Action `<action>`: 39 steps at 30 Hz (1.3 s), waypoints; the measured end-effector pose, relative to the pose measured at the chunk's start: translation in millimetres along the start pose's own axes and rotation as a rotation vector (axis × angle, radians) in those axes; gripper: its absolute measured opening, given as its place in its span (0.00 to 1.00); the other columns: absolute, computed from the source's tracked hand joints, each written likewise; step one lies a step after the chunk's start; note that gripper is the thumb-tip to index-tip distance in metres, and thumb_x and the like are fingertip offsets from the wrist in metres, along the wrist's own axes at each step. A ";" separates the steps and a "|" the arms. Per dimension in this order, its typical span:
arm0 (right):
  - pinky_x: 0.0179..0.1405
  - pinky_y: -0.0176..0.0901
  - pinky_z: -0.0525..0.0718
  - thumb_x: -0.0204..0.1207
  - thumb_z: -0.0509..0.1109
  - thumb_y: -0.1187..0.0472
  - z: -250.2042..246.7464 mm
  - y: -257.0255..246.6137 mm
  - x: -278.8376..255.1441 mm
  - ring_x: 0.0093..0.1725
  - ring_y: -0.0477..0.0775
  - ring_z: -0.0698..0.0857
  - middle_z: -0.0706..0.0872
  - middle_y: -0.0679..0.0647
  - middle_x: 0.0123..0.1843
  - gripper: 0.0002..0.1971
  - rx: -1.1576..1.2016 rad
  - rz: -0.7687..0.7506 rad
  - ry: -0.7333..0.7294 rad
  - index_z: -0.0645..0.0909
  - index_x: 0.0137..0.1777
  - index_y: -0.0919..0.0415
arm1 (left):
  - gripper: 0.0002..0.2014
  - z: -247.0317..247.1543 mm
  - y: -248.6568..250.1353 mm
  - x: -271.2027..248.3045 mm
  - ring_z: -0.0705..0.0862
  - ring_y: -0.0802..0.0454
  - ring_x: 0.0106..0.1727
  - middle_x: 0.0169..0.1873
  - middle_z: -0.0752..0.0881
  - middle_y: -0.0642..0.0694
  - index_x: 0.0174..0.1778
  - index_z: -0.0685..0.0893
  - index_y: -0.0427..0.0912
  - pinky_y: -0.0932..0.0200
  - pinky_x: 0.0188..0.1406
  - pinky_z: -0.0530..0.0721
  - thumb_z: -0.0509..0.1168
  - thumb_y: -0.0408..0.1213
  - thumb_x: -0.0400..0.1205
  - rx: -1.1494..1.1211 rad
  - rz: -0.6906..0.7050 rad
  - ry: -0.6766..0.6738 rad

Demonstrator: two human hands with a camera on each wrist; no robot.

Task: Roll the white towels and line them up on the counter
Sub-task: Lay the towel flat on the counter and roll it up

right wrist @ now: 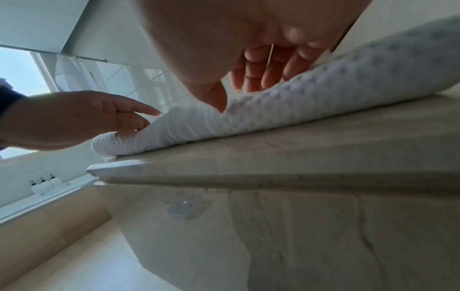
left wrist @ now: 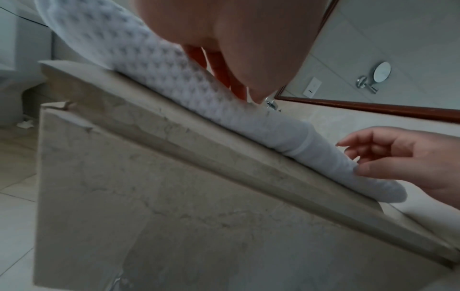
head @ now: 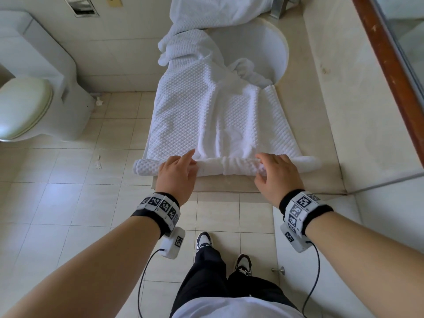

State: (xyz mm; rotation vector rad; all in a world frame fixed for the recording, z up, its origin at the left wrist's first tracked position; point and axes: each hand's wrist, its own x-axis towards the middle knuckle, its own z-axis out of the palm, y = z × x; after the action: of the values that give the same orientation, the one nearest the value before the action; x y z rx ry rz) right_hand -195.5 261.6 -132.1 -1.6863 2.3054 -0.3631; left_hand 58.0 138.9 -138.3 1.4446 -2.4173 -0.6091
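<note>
A white waffle towel (head: 206, 115) lies lengthwise on the beige stone counter (head: 321, 125). Its near end is wound into a thin roll (head: 224, 167) at the counter's front edge. My left hand (head: 176, 173) lies over the roll's left part, its fingers straight and reaching onto the flat cloth. My right hand (head: 275, 173) grips the roll's right part, fingers curled over the top and thumb on the near side. In the left wrist view the roll (left wrist: 159, 65) runs along the counter edge (left wrist: 174, 126). In the right wrist view my thumb dents the roll (right wrist: 311, 102).
The towel's far end bunches beside a round white sink (head: 259, 49). A second crumpled white towel (head: 218, 12) lies beyond it near the tap (head: 278, 8). A toilet (head: 27, 99) stands on the left. A brown mirror frame (head: 390, 65) borders the counter's right side.
</note>
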 end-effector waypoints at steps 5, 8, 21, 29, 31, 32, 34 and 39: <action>0.64 0.55 0.78 0.74 0.75 0.54 2.3 6.9 -5.4 0.64 0.57 0.78 0.87 0.48 0.60 0.27 -0.048 -0.028 0.034 0.74 0.73 0.52 | 0.29 3.6 -4.8 -12.1 0.75 0.50 0.70 0.62 0.87 0.56 0.77 0.75 0.49 0.48 0.78 0.66 0.73 0.44 0.79 0.063 0.048 0.032; 0.66 0.55 0.76 0.74 0.76 0.54 2.6 8.8 0.9 0.65 0.57 0.78 0.87 0.48 0.61 0.27 -0.059 -0.019 0.046 0.75 0.73 0.51 | 0.28 6.2 -3.8 -9.4 0.77 0.47 0.69 0.61 0.88 0.53 0.75 0.78 0.48 0.48 0.77 0.66 0.75 0.42 0.78 0.087 0.055 0.061; 0.68 0.54 0.74 0.78 0.72 0.52 5.1 16.0 14.5 0.63 0.58 0.79 0.89 0.49 0.58 0.24 -0.084 -0.039 0.030 0.75 0.74 0.51 | 0.20 5.9 -6.3 3.5 0.76 0.48 0.68 0.59 0.86 0.55 0.70 0.77 0.50 0.49 0.77 0.62 0.69 0.41 0.82 0.106 0.054 -0.008; 0.63 0.54 0.81 0.78 0.71 0.48 -11.7 20.2 17.7 0.60 0.56 0.83 0.86 0.51 0.62 0.25 -0.002 0.018 -0.169 0.70 0.73 0.49 | 0.20 -11.6 0.9 3.2 0.74 0.52 0.66 0.60 0.83 0.60 0.73 0.70 0.58 0.49 0.76 0.62 0.64 0.42 0.85 0.044 -0.004 -0.224; 0.60 0.53 0.83 0.79 0.69 0.46 -14.0 21.3 15.7 0.59 0.57 0.84 0.85 0.53 0.63 0.25 0.008 0.036 -0.237 0.68 0.74 0.47 | 0.20 -13.7 0.9 1.2 0.75 0.51 0.66 0.62 0.84 0.60 0.73 0.69 0.59 0.49 0.76 0.62 0.63 0.43 0.85 0.041 -0.026 -0.264; 0.59 0.54 0.84 0.80 0.68 0.46 -15.4 21.6 14.8 0.58 0.58 0.84 0.85 0.54 0.64 0.25 0.017 0.048 -0.275 0.67 0.74 0.46 | 0.20 -15.7 1.0 0.3 0.75 0.51 0.64 0.63 0.84 0.59 0.72 0.69 0.60 0.49 0.75 0.64 0.63 0.44 0.85 0.034 -0.038 -0.284; 0.60 0.55 0.84 0.81 0.67 0.45 -18.6 21.9 13.4 0.59 0.58 0.84 0.84 0.55 0.65 0.25 0.039 0.062 -0.343 0.65 0.75 0.45 | 0.19 -20.0 1.0 -1.1 0.75 0.50 0.61 0.64 0.84 0.57 0.71 0.68 0.62 0.47 0.74 0.67 0.62 0.45 0.85 0.004 -0.070 -0.324; 0.63 0.55 0.83 0.81 0.66 0.45 -27.1 20.0 14.9 0.62 0.57 0.84 0.82 0.52 0.70 0.25 0.096 0.086 -0.434 0.64 0.76 0.43 | 0.17 -26.3 2.0 2.3 0.77 0.49 0.57 0.61 0.84 0.58 0.70 0.69 0.62 0.43 0.71 0.73 0.60 0.46 0.86 -0.037 -0.097 -0.406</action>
State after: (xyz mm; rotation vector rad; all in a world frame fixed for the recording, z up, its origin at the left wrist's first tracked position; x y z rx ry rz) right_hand -227.1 254.6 -114.7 -1.4445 1.9982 -0.0763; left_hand 66.5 132.0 -114.2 1.5542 -2.6217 -1.0548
